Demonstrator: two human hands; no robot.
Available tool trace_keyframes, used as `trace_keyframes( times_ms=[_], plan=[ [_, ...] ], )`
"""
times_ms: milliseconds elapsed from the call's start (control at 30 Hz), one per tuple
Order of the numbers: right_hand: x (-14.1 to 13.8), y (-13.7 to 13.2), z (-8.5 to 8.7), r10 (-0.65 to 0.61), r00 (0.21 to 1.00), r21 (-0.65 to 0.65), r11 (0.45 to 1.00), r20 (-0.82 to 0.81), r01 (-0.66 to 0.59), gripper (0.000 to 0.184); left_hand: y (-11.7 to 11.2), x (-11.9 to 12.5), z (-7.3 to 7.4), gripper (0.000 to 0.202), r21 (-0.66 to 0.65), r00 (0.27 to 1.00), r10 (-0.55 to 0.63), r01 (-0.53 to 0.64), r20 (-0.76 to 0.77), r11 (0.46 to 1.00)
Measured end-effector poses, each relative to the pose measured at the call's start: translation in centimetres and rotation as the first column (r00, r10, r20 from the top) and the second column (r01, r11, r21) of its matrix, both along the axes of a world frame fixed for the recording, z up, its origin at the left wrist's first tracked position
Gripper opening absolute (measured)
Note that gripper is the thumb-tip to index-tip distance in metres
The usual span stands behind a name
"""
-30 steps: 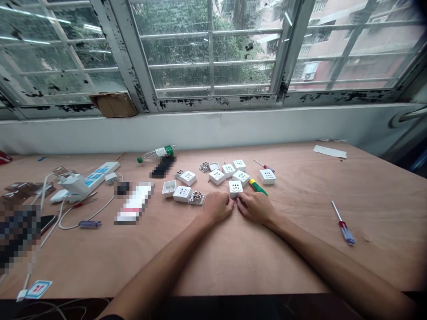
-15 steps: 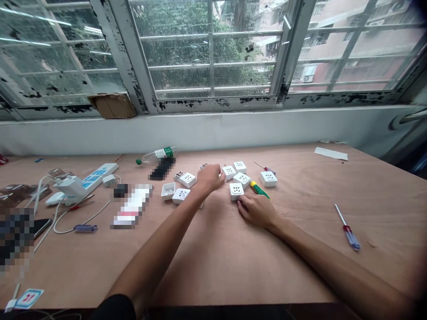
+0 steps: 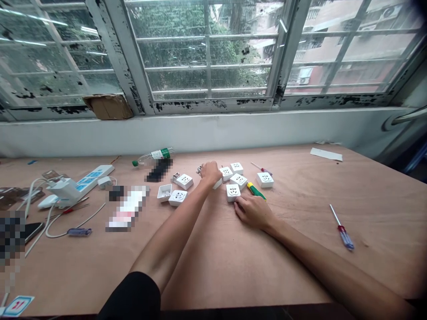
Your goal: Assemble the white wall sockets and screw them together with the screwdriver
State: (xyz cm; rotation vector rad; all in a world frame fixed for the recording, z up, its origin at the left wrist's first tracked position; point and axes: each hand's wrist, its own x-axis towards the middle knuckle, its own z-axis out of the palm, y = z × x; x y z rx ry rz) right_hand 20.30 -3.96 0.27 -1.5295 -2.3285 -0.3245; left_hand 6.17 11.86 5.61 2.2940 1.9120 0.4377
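the left hand [image 3: 211,173] reaches over the middle of the plywood counter [image 3: 300,266], its fingers curled down beside a small socket insert with metal contacts [image 3: 199,169] (the knuckles hide whether that grip holds anything, so i cannot tell). just under the wrist lies a white socket cover [image 3: 217,183], mostly hidden. the right hand [image 3: 253,212] rests on the wood in a loose, open grip, its fingertips [image 3: 237,201] touching the edge of another white socket cover [image 3: 233,192], with a yellow-and-green screwdriver handle [image 3: 256,191] just beside it. more white socket covers [image 3: 238,181] sit scattered near both hands, and an open white socket box [image 3: 164,193] lies to their left. further out the counter carries a power strip [image 3: 83,180], a plastic bottle [image 3: 153,155] on its side, a red-and-blue screwdriver [image 3: 342,233] and a strip of white paper [image 3: 326,154], plus patches too pixelated to name. behind it rises a white ledge [image 3: 200,133] under a barred window [image 3: 207,104] with flaking black paint, a scrap of cardboard [image 3: 108,107] on its sill, and trees [image 3: 200,44] and a pink apartment block [image 3: 350,53] outside.
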Motion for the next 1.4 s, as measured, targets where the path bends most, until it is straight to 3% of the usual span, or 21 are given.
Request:
trace_keyframes(
  times_ms=[267,367,433,500,600,667,733,800,967,1100,1200,1400],
  plan=[
    [0.0,0.0,0.1,-0.014,1.0,-0.021,1.0,0.012,0.014,0.024,-0.4,0.3,-0.2,0.027,0.049,0.999,0.005,-0.008,0.05,0.999],
    [0.0,0.0,0.1,-0.018,1.0,-0.02,1.0,0.018,0.019,0.024,-0.7,-0.1,0.3,0.025,0.103,0.995,0.021,-0.031,0.096,0.994],
    [0.0,0.0,0.1,-0.019,1.0,-0.024,1.0,0.015,0.019,0.024,-1.1,-0.6,1.0,0.026,0.154,0.978,0.02,-0.052,0.206,0.987],
    [0.0,0.0,0.2,-0.022,1.0,-0.028,0.999,0.008,0.023,0.024,-1.6,-1.2,1.7,0.025,0.188,0.88,-0.019,-0.081,0.475,0.979],
    [-0.1,0.0,0.2,-0.024,1.0,-0.021,0.999,0.012,0.025,0.024,-2.6,-2.1,2.3,0.025,0.064,0.632,-0.008,-0.066,0.775,0.996],
    [-0.1,0.0,0.1,-0.018,1.0,-0.007,1.0,0.018,0.018,0.025,-3.6,-2.7,2.1,0.029,-0.083,0.49,0.081,-0.017,0.868,0.996],
    [-0.1,-0.1,0.1,-0.013,1.0,0.008,1.0,0.015,0.013,0.025,-4.6,-3.4,1.5,0.032,-0.191,0.425,0.155,0.042,0.892,0.981],
    [-0.1,-0.1,0.1,-0.004,1.0,0.028,1.0,0.01,0.003,0.026,-5.5,-4.1,0.6,0.033,-0.217,0.434,0.172,0.054,0.884,0.975],
    [-0.5,-0.4,0.2,0.077,0.995,0.08,0.994,-0.061,-0.072,0.023,-6.9,-5.2,-1.1,0.029,-0.153,0.709,0.038,0.099,0.704,0.983],
    [-1.0,-0.4,0.1,0.107,0.99,0.045,0.994,-0.098,-0.103,0.026,-7.0,-4.8,-1.5,0.027,-0.101,0.868,-0.142,0.214,0.475,0.972],
    [-1.1,-0.3,0.0,0.09,0.992,0.019,0.996,-0.083,-0.089,0.029,-6.9,-4.2,-1.9,0.027,-0.078,0.905,-0.24,0.284,0.351,0.956],
    [-0.9,-0.3,0.1,0.045,0.998,0.019,0.999,-0.052,-0.044,0.036,-7.1,-3.4,-3.3,0.023,0.113,0.878,-0.293,0.271,0.379,0.956]
  ],
)
